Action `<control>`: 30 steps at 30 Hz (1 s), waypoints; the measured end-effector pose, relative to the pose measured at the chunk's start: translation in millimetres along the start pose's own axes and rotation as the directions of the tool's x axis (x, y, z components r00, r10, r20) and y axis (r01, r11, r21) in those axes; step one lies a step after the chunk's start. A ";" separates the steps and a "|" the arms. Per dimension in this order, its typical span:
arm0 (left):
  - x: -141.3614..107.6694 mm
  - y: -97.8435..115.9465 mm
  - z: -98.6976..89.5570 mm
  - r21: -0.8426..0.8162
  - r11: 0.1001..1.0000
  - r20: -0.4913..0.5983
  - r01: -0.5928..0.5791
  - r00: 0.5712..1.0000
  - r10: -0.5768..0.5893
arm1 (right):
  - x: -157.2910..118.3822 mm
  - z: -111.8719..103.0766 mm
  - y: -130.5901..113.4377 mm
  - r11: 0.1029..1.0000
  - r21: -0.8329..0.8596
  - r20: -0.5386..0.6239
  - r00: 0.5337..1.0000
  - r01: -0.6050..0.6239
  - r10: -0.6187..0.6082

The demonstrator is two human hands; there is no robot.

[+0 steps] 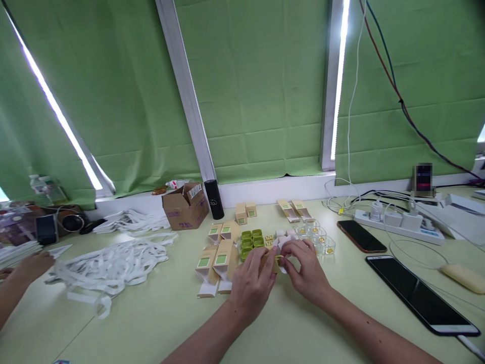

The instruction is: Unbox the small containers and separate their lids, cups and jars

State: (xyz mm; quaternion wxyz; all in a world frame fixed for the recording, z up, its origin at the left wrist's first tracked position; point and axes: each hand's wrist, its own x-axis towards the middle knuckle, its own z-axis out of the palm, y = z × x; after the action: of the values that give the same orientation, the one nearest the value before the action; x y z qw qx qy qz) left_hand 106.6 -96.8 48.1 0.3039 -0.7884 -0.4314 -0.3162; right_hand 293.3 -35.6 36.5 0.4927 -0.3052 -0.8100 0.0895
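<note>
In the middle of the table, my left hand (254,283) is closed around a small kraft cardboard box (270,259), mostly hidden by my fingers. The fingertips of my right hand (307,268) pinch at the end of that box, where a white flap and a yellow-green edge show. Just behind are green cups (252,243) set in rows, small yellow pieces (269,240) and white pieces (284,234). Clear plastic cups (321,242) with yellow centres stand beyond my right hand. Kraft boxes with green labels (226,258) lie left of my left hand, white flaps extended.
Flat kraft boxes (299,208) lie at the back. A brown carton (185,208) and a black cylinder (214,199) stand by the wall. White straps (113,263) are heaped left, near another person's hand (33,267). Phones (420,293), a power strip (397,226) and cables lie right.
</note>
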 end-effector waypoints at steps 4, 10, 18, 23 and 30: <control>0.5 -2.1 -1.4 -0.006 0.999 -0.015 0.031 0.999 -0.031 | -0.9 -1.3 -1.9 0.995 0.086 -0.029 0.998 -0.051 0.054; -1.8 -5.5 2.5 0.007 0.998 -0.004 0.067 0.998 -0.067 | -1.6 -0.4 0.6 0.928 0.272 -0.005 0.964 -0.254 0.265; -1.7 -8.6 4.1 -0.012 0.996 -0.041 0.090 0.995 -0.090 | 0.6 -1.3 2.2 0.782 0.523 0.024 0.923 -0.340 0.385; -3.4 -10.7 6.4 -0.025 0.994 -0.018 0.106 0.994 -0.107 | 0.8 0.3 4.9 0.689 0.639 0.034 0.908 -0.342 0.418; -3.8 -13.0 8.4 0.044 0.993 0.001 0.112 0.994 -0.112 | 7.1 -11.6 -5.4 0.566 0.777 -0.007 0.896 -0.274 0.445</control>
State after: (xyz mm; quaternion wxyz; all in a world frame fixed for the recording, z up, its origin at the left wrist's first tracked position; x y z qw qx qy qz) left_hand 95.7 -86.6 42.7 0.3019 -0.7566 -0.4825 -0.3218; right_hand 298.7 -37.6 49.9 0.6249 -0.2368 -0.5619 0.4875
